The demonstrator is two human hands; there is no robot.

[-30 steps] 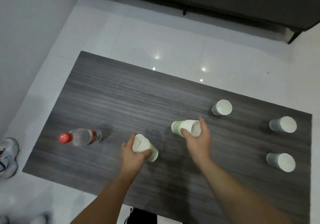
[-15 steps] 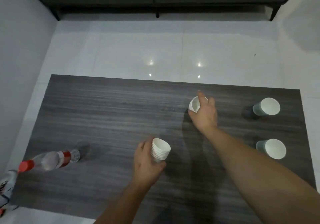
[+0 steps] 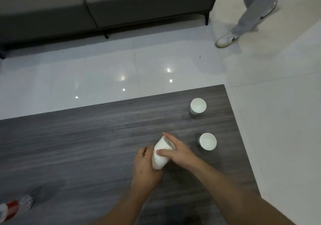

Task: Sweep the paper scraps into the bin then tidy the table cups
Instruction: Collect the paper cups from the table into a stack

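Stacked paper cups (image 3: pixel 160 156), white and nested one in another, sit tilted between both hands above the dark wood-grain table (image 3: pixel 83 141), the open mouth leaning up and away toward the far edge; the left hand (image 3: pixel 145 168) wraps the lower, ribbed end of the stack with fingers curled round it from the left side, while the right hand (image 3: pixel 177 150) grips the upper cup, thumb laid across the near face and fingers reaching over the rim on the far side; whether the bottom of the stack touches the table cannot be told, since the left hand hides it; two single cups stand upright on the right part of the table, well apart from the stack; the far cup (image 3: pixel 198 106) is close to the table's far right corner, and the near cup (image 3: pixel 207 141) is just to the right of the right hand, without touching it; both show white insides and a greyish-green outer wall; at the lower left corner of the view a clear plastic bottle (image 3: pixel 15 207) with a red label is partly cut off by the frame; beyond the table lies a glossy pale tiled floor (image 3: pixel 104 75) with light spots, then a grey sofa (image 3: pixel 104 3) on dark legs; at the upper right another person's legs (image 3: pixel 251 10) in grey trousers and a pale shoe stand on the floor.
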